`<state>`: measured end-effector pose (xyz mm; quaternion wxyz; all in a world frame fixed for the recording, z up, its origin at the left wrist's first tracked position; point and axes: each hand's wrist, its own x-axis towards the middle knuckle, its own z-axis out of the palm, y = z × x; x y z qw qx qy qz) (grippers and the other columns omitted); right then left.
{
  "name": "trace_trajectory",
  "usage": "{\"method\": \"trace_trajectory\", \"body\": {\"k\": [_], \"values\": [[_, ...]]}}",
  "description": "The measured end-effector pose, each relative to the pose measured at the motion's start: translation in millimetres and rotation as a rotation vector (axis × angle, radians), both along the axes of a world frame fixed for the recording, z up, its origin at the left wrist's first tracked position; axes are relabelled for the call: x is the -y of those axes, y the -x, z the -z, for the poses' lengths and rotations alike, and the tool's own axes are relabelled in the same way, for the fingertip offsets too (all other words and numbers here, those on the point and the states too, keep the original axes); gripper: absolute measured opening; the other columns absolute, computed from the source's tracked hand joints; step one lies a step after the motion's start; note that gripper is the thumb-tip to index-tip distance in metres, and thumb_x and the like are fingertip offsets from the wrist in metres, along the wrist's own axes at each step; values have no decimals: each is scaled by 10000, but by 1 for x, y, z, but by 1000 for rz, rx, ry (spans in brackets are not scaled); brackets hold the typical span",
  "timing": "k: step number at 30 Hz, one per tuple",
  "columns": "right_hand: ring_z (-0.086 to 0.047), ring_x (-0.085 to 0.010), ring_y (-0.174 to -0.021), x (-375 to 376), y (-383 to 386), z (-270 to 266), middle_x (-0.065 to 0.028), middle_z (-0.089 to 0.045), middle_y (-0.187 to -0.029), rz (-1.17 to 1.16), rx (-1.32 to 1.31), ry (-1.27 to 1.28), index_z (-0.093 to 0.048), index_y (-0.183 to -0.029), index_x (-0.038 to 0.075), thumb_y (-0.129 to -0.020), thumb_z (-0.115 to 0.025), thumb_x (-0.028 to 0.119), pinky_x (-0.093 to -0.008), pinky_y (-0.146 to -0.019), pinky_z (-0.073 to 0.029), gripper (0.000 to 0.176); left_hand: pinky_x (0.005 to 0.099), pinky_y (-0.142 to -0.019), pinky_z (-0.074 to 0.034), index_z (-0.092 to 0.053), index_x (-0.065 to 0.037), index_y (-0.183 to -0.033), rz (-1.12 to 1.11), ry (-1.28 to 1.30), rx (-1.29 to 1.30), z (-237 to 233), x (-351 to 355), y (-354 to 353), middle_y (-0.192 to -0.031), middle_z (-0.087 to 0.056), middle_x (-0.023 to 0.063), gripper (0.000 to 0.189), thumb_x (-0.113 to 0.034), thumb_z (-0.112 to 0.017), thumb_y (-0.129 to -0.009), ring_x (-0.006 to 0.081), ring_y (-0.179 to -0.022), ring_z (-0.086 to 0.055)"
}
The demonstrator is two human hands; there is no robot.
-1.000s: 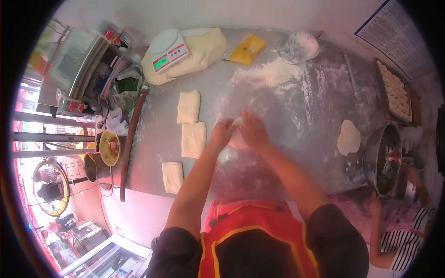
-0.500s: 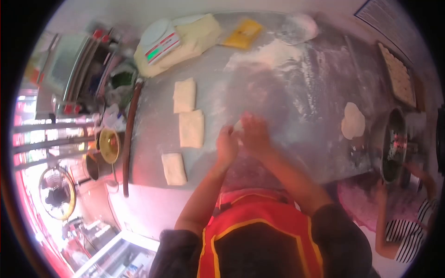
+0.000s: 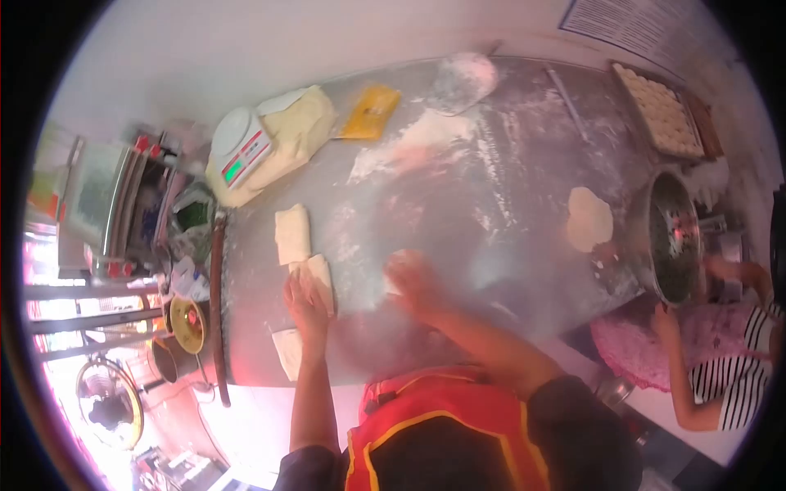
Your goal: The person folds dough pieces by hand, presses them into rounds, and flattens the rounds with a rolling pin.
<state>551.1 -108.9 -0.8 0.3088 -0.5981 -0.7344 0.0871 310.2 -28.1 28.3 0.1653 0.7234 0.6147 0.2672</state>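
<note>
Three folded slabs of pale dough stand in a column on the left of the metal worktop. My left hand (image 3: 305, 301) lies on the middle dough slab (image 3: 322, 282), fingers stretched out over its surface. Above that, the far dough slab (image 3: 292, 234) touches its end; the near dough slab (image 3: 287, 352) is below my left wrist. My right hand (image 3: 415, 282) is low over the middle of the worktop (image 3: 491, 270), blurred by motion. A small pale patch shows at its left edge, and I cannot tell whether this is dough in the fingers.
A digital scale (image 3: 239, 147) stands by a large dough mass (image 3: 296, 127) and a yellow packet (image 3: 370, 112). Flour (image 3: 417, 143) covers the back. Flat dough (image 3: 589, 219) lies right, near a metal bowl (image 3: 673, 237) and a tray of dough pieces (image 3: 659, 110). Another person's hands are at the bowl.
My hands have parted: the left has moved left onto the middle dough slab, while the right stays over the middle of the worktop. The view has shifted.
</note>
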Motion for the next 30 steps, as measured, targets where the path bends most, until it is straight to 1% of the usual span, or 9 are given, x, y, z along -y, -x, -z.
{"method": "trace_trajectory", "body": {"k": [6, 8, 10, 14, 17, 21, 25, 28, 30], "values": [[-462, -376, -1186, -9, -152, 29, -177, -498, -1294, 298, 537, -18, -506, -1265, 42, -772, -684, 180, -529, -1027, -345, 542, 433, -960, -408, -501, 48, -1266, -237, 357, -55, 10, -9, 43, -1201, -549, 229, 562, -262, -685, -836, 373, -1133, -508], [-453, -406, -1192, -40, -158, -14, -224, -487, -1288, 538, 391, 70, -427, -1319, -12, -808, -672, 210, -535, -1042, -321, 608, 416, -913, -442, -538, 55, -1226, -287, 355, -97, 4, -18, 33, -1137, -590, 214, 587, -305, -724, -802, 356, -1077, -551], [-403, -432, -1253, -91, -155, -4, -262, -447, -1337, 471, 132, 47, -343, -1369, -59, -854, -640, 268, -525, -1075, -279, 678, 404, -850, -469, -573, 47, -1175, -303, 489, 3, 5, -28, 36, -1031, -628, 196, 562, -315, -741, -779, 333, -992, -594], [-291, -421, -1356, -180, -104, 56, -286, -338, -1437, 621, 90, 105, -292, -1404, -77, -930, -511, 386, -512, -1127, -213, 698, 391, -753, -495, -601, 24, -1106, -226, 624, 158, 5, -37, 41, -868, -666, 166, 493, -278, -761, -751, 290, -843, -648], [-269, -394, -1383, -164, -29, 41, -241, -317, -1472, 229, 298, 211, -297, -1431, -14, -929, -495, 385, -518, -1138, -190, 672, 364, -733, -495, -604, 14, -1083, -115, 438, 16, 39, -32, 59, -904, -674, 173, 429, -223, -748, -755, 265, -832, -656], [-313, -336, -1371, -69, 9, 13, -134, -386, -1456, -383, 302, 236, -375, -1404, 46, -911, -523, 345, -529, -1126, -215, 595, 339, -722, -498, -586, 25, -1109, -216, 561, 315, -4, -20, 39, -935, -674, 157, 406, -177, -714, -781, 230, -832, -653], [-408, -343, -1293, -20, -27, -13, -146, -467, -1373, -309, 218, 346, -432, -1356, 36, -894, -564, 291, -512, -1079, -305, 543, 312, -747, -506, -548, 60, -1144, -157, 596, 521, -28, -21, 31, -968, -663, 120, 391, -103, -680, -814, 180, -864, -639], [-517, -305, -1179, -22, -21, -20, -172, -536, -1273, -120, -257, 347, -460, -1327, 20, -897, -566, 217, -447, -982, -414, 485, 298, -758, -511, -536, 62, -1158, -69, 632, 696, -46, -25, 5, -990, -661, 116, 380, -64, -667, -824, 172, -877, -637], [-566, -274, -1095, -39, -5, -4, -180, -559, -1226, -8, -852, 537, -466, -1306, 1, -897, -566, 188, -397, -913, -452, 461, 290, -761, -513, -529, 59, -1164, 17, 619, 828, -51, -29, -22, -997, -660, 112, 377, -49, -663, -828, 167, -882, -636]]}}
